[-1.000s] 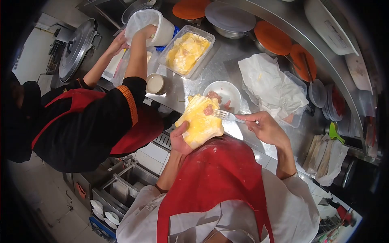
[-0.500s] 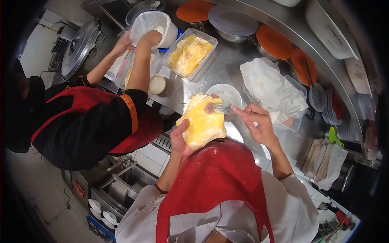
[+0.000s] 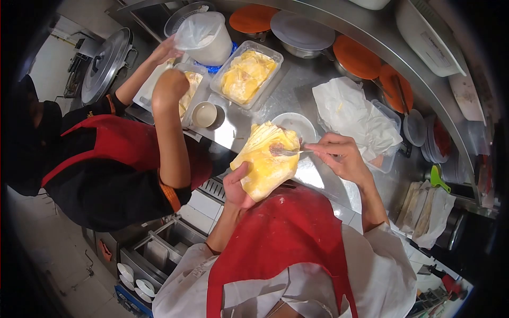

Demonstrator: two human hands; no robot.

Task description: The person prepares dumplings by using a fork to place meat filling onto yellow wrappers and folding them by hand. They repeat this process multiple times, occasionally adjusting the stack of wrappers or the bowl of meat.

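Note:
A stack of yellow dough sheets (image 3: 265,169) rests on my left hand (image 3: 238,186), whose thumb presses the near left edge. My right hand (image 3: 342,156) pinches the handle of a metal fork (image 3: 285,152). The fork's head touches a small patch of pinkish filling (image 3: 275,147) on the top sheet. Just behind the dough is a white bowl (image 3: 298,125), partly hidden by it. Crumpled white paper (image 3: 355,116) lies on a plastic container to the right of the bowl.
At the left a co-worker (image 3: 122,153) reaches over a tray of floury pieces (image 3: 191,93). A tub of yellow sheets (image 3: 249,74), a white bucket (image 3: 211,45) and a small cup (image 3: 204,114) stand on the steel counter (image 3: 265,112). Lidded pots (image 3: 302,29) line the back.
My fork has turned flatter against the dough, and the filling is more spread. The co-worker's near hand has left the bucket and moved down over the tray.

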